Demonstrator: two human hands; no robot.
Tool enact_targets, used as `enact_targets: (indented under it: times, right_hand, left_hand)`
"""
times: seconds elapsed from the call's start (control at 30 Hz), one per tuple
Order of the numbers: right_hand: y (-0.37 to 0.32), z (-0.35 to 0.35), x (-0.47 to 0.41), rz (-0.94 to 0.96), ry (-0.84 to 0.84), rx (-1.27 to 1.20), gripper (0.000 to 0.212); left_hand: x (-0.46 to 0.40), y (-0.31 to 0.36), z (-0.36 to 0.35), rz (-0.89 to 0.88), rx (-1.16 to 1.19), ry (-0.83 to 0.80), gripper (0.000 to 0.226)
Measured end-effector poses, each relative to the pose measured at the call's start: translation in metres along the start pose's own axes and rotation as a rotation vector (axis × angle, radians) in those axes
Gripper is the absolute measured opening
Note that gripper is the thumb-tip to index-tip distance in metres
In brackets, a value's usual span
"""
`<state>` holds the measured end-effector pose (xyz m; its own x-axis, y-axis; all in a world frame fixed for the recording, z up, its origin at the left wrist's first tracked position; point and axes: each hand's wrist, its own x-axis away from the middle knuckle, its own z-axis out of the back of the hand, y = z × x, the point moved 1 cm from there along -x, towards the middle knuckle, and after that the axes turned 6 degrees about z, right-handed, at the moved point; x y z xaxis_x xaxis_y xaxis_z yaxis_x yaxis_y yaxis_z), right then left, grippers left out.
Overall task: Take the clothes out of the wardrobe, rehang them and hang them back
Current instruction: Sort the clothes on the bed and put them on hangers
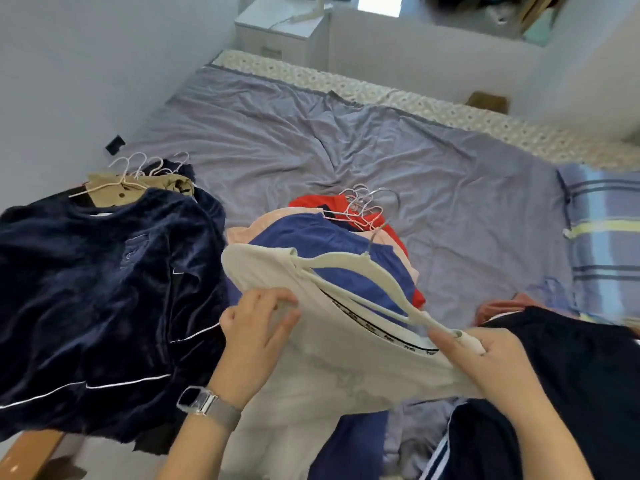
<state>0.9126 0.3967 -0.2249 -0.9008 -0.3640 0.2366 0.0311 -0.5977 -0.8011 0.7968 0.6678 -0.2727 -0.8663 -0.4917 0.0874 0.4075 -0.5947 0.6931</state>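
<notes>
With the white T-shirt (346, 358) held above the bed (346, 140), keep the right hand (485, 362) pinching the near end of the white hanger (363, 285) while the left hand (258, 327), apparently gripping the fabric, draws the neckline over the far arm

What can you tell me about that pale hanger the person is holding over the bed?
The off-white plastic hanger has broad, flattened shoulders and a thin metal hook that points away towards the pile of clothes behind. It lies nearly flat, tilted, above the bed. One shoulder is tucked inside the neck of the cream garment with a black lettered band; the other end sticks out, and the right hand grips it. The left hand holds the garment's cloth, not the hanger.
</notes>
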Motion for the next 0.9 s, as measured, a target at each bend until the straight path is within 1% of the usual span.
enact_targets:
  times: [0.03,0.1,0.17,0.23,0.27,0.3,0.4,0.47,0.53,0.6,0.63,0.67,0.7,0.73,0.77,0.83,0.9]
  right_hand:
    - [-0.005,-0.003,0.015,0.023,-0.005,0.014,0.066]
    - [-0.017,-0.008,0.05,0.055,-0.013,0.052,0.065]
    - [-0.028,-0.013,0.09,0.07,-0.019,0.057,0.065]
    - [-0.045,-0.019,0.132,0.084,-0.016,0.026,0.064]
    - [-0.054,-0.021,0.152,0.095,-0.009,0.009,0.063]
    - [-0.064,-0.024,0.171,0.103,0.001,-0.007,0.062]
    - [-0.09,-0.028,0.216,0.137,0.015,-0.04,0.059]
    - [-0.101,-0.03,0.239,0.148,0.028,-0.028,0.06]
    - [-0.106,-0.034,0.259,0.136,0.049,0.029,0.061]
    - [-0.108,-0.041,0.276,0.131,0.081,0.143,0.062]
    - [-0.108,-0.044,0.285,0.136,0.1,0.194,0.059]
    - [-0.107,-0.046,0.294,0.153,0.108,0.216,0.052]
    - [-0.105,-0.047,0.302,0.174,0.092,0.185,0.039]
    - [-0.101,-0.046,0.31,0.202,0.041,0.115,0.021]
    - [-0.099,-0.044,0.317,0.215,-0.037,0.048,0.009]
    - [-0.091,-0.039,0.326,0.254,-0.185,-0.025,0.025]
    - [-0.084,-0.036,0.33,0.297,-0.202,0.013,0.025]
  left_hand:
    - [0.017,0.008,-0.001,0.004,0.05,0.049,0.024]
    - [0.053,0.019,0.006,0.027,0.173,0.211,0.028]
    - [0.088,0.019,0.026,0.069,0.244,0.37,0.04]
    - [0.116,0.012,0.055,0.109,0.224,0.437,0.054]
    - [0.128,0.007,0.071,0.103,0.192,0.438,0.056]
    - [0.139,0.002,0.088,0.073,0.153,0.429,0.054]
    - [0.167,-0.011,0.142,-0.074,0.023,0.409,0.034]
    - [0.185,-0.018,0.17,-0.114,-0.067,0.35,0.025]
    - [0.205,-0.027,0.184,-0.11,-0.144,0.275,0.024]
    - [0.232,-0.034,0.189,-0.064,-0.119,0.225,0.027]
    - [0.247,-0.037,0.19,-0.041,-0.09,0.214,0.028]
    - [0.263,-0.041,0.192,-0.022,-0.073,0.216,0.03]
    - [0.279,-0.046,0.194,-0.005,-0.07,0.224,0.032]
    - [0.293,-0.051,0.196,0.019,-0.071,0.23,0.034]
    - [0.306,-0.058,0.199,0.051,-0.067,0.231,0.036]
    - [0.326,-0.066,0.205,0.125,-0.054,0.228,0.036]
    - [0.344,-0.061,0.208,0.168,-0.05,0.243,0.033]
